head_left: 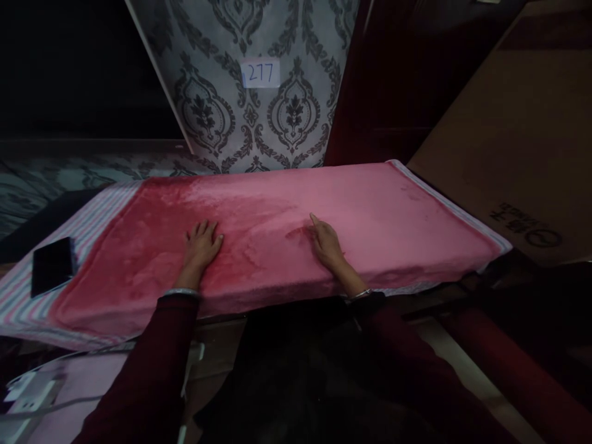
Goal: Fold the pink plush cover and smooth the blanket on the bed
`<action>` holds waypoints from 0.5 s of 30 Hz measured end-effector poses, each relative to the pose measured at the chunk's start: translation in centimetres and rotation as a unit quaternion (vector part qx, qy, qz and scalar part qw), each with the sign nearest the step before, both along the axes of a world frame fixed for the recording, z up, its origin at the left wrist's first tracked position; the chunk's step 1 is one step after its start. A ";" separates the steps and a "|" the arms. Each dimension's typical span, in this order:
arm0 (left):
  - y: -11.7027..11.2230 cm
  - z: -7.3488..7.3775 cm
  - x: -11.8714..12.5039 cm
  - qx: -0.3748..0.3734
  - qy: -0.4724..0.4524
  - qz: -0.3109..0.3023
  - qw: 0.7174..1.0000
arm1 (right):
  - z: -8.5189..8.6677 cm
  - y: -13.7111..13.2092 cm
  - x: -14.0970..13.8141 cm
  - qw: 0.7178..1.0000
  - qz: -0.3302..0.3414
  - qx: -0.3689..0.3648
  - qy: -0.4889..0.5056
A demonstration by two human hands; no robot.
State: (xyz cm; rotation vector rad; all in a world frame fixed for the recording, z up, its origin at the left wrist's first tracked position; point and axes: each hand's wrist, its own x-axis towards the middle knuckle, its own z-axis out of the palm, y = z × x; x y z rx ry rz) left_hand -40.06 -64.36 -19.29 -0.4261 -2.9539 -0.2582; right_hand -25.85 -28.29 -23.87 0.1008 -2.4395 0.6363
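A pink plush cloth (370, 216) lies spread over a striped padded board (99, 213). My left hand (202, 243) rests flat on the cloth left of centre, fingers stretched out and holding nothing. My right hand (326, 241) lies on the cloth near the middle, fingers extended with the forefinger pointing away, beside a small crease in the pile. Both sleeves are dark red, and each wrist wears a bangle.
A black phone (53, 265) lies on the striped cover at the left end. A patterned grey panel with a paper label reading 277 (261, 73) stands behind. A brown cardboard box (513, 142) sits at right. White cables (41, 394) lie at lower left.
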 end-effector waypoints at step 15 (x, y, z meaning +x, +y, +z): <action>0.1 0.0 0.1 -0.001 0.013 0.002 1.000 | 0.7 -2.7 3.1 0.982 0.120 -0.146 -0.026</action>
